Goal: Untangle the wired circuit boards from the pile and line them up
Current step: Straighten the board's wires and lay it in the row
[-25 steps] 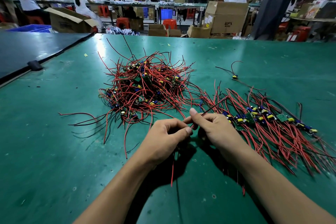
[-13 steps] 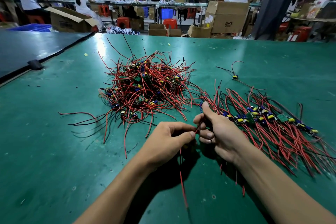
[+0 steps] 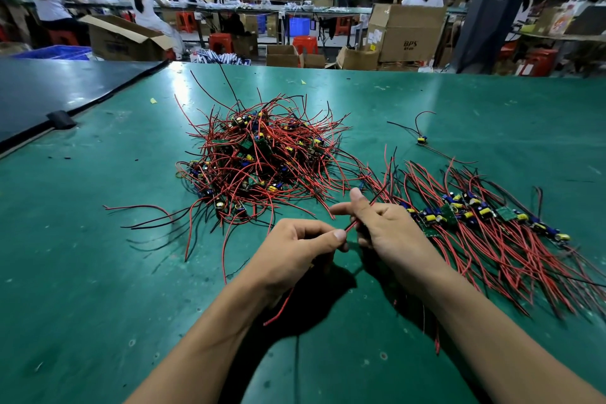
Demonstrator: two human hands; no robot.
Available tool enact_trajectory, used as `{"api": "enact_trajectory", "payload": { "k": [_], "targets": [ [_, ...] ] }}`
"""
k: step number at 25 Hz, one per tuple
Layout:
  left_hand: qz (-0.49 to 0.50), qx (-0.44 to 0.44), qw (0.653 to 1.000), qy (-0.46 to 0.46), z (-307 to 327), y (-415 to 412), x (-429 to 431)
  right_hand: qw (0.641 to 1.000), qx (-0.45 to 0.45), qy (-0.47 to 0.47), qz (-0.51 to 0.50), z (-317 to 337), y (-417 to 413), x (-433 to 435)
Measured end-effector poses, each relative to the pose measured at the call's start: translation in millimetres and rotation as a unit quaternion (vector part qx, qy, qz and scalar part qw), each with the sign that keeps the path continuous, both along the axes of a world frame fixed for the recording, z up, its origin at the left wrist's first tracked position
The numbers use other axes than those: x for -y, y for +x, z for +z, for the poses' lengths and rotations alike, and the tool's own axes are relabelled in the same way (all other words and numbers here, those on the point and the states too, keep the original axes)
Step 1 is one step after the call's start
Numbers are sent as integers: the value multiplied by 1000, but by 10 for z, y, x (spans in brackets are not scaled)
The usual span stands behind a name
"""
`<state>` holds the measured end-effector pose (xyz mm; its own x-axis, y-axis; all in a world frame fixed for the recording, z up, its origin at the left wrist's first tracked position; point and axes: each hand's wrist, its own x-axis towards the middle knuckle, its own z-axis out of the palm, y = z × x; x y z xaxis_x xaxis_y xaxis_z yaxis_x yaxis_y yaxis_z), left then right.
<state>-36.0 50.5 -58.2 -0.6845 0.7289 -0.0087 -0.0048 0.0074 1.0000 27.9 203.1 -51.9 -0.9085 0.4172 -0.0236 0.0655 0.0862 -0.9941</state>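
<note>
Both the left hand [image 3: 295,249] and right hand [image 3: 390,233] grip one red wire [image 3: 352,225], slanting near-left to far-right I think; box [image 3: 410,33] says BPS.

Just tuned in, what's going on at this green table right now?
A person's left hand and right hand both pinch one thin red wire just above the green table. Ahead lies the tangled pile of red-wired circuit boards; to the right, a row of sorted wired boards is laid out. One small board lies apart, farther back.
</note>
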Motion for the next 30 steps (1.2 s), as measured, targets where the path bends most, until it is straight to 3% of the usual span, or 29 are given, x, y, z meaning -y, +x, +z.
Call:
{"api": "enact_trajectory", "payload": {
  "k": [8, 11, 14, 15, 17, 20, 23, 26, 28, 30],
  "targets": [
    [-63, -7, 998, -15, 11, -67, 41, 988, -62, 87, -107, -80, -49, -145],
    [-80, 1, 996, -26, 14, -76, 66, 991, -14, -108, -80, -38, -58, -136],
    [-88, 36, 995, -28, 28, -68, 80, 920, 42, -390, 17, 77, -50, -190],
    [-93, 51, 994, -26, 37, -65, 83, 895, 45, -441, 48, 100, -36, -212],
    [-95, 68, 993, -26, 47, -66, 90, 883, 40, -460, 80, 117, -10, -218],
    [-46, 102, 994, -15, 48, -53, 64, 905, 35, -420, 60, 92, -39, -192],
    [69, 150, 986, 31, 56, -38, -4, 947, 38, -319, 29, 4, -70, -115],
    [173, 191, 960, 109, 84, -88, -26, 996, 29, -73, 47, -116, -34, 7],
    [204, 225, 940, 157, 108, -121, -21, 991, 29, 114, 69, -140, -6, 59],
    [203, 255, 926, 189, 141, -122, -12, 980, 33, 175, 87, -135, 18, 95]
  ]
}}
